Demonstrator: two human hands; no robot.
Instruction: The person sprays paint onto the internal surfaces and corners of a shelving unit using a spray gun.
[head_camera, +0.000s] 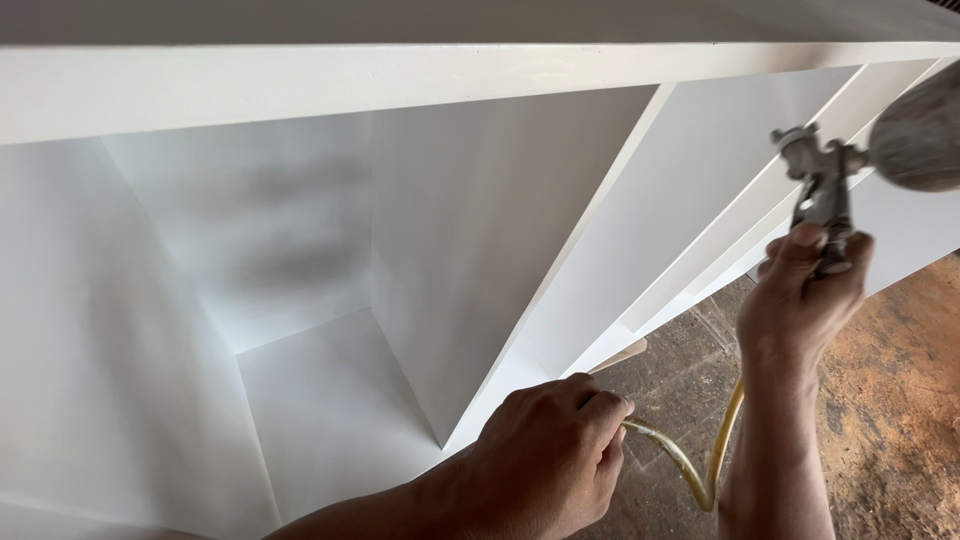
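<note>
Right hand (805, 290) raised at the right side of the view, fingers wrapped tight round the grip of a metal spray gun (822, 190). Gun stands near upright: handle runs down into the fist, body at top. Nozzle end points left, toward the white cabinet (480, 220). Paint cup (918, 140), grey and rounded, sticks out from the gun's upper right, partly cut by the frame edge.

Left hand (550, 460) low at centre, closed into a loose fist on a yellowish air hose (690, 470). Hose leaves the fist rightward, dips in a loop, then climbs behind the right wrist toward the gun.

Cabinet fills the left and centre: open compartments, upright dividers, all white. Left fist sits just at its lower front edge. Bare, stained floor (890, 400) under the right arm.
</note>
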